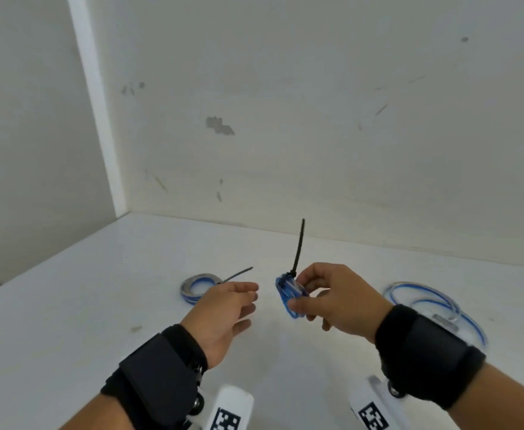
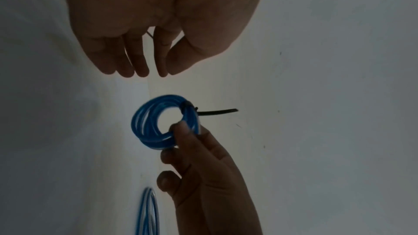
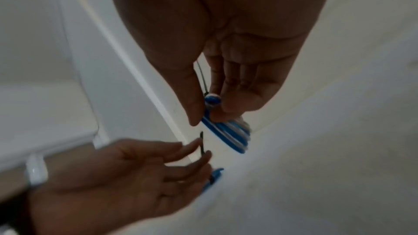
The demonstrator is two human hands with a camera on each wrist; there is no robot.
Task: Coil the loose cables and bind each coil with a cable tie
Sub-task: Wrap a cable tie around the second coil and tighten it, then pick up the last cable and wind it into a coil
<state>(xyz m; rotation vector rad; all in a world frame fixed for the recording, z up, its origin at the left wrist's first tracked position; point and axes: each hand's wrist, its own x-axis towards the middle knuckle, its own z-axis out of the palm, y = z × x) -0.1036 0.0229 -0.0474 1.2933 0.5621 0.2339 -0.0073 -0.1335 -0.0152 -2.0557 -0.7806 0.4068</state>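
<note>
**Blue coil pinched in your right hand, tie tail standing up**

Blue and white cable, wound into a small coil [image 1: 290, 294], sat between the thumb and fingertips of your right hand [image 1: 335, 297], held up off the white table [image 1: 99, 305]. A black cable tie [image 1: 298, 248] was cinched round the coil at its top, and its long free tail stood nearly upright above your fingers. From the left wrist camera the coil [image 2: 162, 122] showed as a round ring of several turns, with your right hand [image 2: 203, 167] pinching its lower edge and the tie [image 2: 210, 111] sticking out sideways.

Your left hand [image 1: 223, 311] hovered just beside the coil, apart from it, with fingers loosely extended and nothing gripped. The right wrist camera showed those fingers [image 3: 158, 163] relaxed and spread.

Behind your left hand a second coil [image 1: 197, 287] lay flat on the table, already bound, with its own black tie tail [image 1: 239, 273] pointing out to the right. Well off to your right, past the wrist strap, an unbound cable [image 1: 431, 302] lay on the table in wide loose loops.

Both wrists wore black straps, and white mounts with black-and-white markers [image 1: 226, 420] showed at the bottom of the head view.
</note>
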